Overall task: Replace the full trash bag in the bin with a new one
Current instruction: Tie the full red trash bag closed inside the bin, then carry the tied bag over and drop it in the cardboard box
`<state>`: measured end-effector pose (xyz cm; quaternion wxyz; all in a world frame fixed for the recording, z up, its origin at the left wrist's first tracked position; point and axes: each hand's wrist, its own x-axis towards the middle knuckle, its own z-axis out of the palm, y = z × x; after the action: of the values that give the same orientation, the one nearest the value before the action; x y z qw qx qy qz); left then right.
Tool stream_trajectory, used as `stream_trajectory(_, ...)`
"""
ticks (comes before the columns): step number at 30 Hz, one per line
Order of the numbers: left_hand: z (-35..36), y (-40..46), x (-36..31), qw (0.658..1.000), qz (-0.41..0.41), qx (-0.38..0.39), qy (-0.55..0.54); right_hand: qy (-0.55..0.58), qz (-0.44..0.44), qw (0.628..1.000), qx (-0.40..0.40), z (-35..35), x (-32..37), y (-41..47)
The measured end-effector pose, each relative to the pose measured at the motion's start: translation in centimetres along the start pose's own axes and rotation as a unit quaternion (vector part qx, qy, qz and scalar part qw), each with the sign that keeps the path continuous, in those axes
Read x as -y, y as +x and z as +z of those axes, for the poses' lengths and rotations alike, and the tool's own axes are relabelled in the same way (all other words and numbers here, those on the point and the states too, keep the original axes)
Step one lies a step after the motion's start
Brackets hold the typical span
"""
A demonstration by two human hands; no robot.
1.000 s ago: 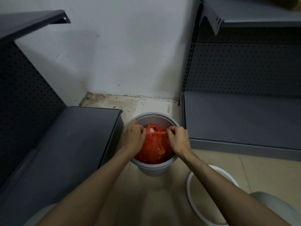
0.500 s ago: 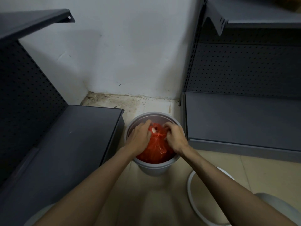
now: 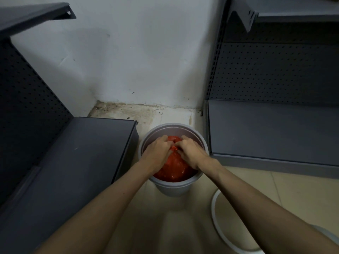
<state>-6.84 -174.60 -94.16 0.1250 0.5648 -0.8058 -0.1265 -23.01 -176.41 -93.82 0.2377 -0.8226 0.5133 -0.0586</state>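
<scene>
**Both hands bunched on the red bag, tight corner spot**

Grey round bin on the tiled floor, wedged into a corner. Dark shelf base just beside the bin's left rim, practically touching. Another shelf base just beside the right rim. White wall behind, with a strip of stained floor between wall and bin. So boxed in on 3 sides, open room only on the near side, toward the camera, plus straight up.

Red trash bag sitting inside the bin, filling most of it, top just about level with the rim. Left hand and right hand both down on the bag's top, knuckles nearly meeting in the middle. Fingers curled in and gripping gathered red plastic at the bag's mouth, a little twisted bit poking out between the 2 hands. Fingertips themselves hidden under the knuckles, so can't tell exactly how they're laced.

White ring, looks like a bin rim piece, lying flat on the floor to the right, near side, apart from the bin. Upper shelves overhanging at top left and top right.
</scene>
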Motion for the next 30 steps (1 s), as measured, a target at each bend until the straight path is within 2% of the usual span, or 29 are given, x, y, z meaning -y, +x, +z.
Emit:
stream_trajectory(6,-5.4,-0.2,-2.4,0.999,-0.006,-0.043,-0.026,0.062,-0.011,0.997,-0.035,-4.8,2.7,-1.3)
stream_trajectory(13,-20.3,0.3,-8.9,0.996,-0.033,-0.068,-0.057,0.062,-0.029,0.992,-0.105,-18.3,9.9,-4.6)
stream_trajectory(21,-42.4,-2.3,-17.7,0.999,-0.009,-0.038,-0.011,0.015,-0.053,0.998,-0.041,-38.6,21.6,-11.7)
stream_trajectory(30,-63.5,-8.7,-27.2,0.995,-0.043,-0.047,0.078,-0.09,-0.205,0.974,-0.025,-57.3,33.9,-18.9)
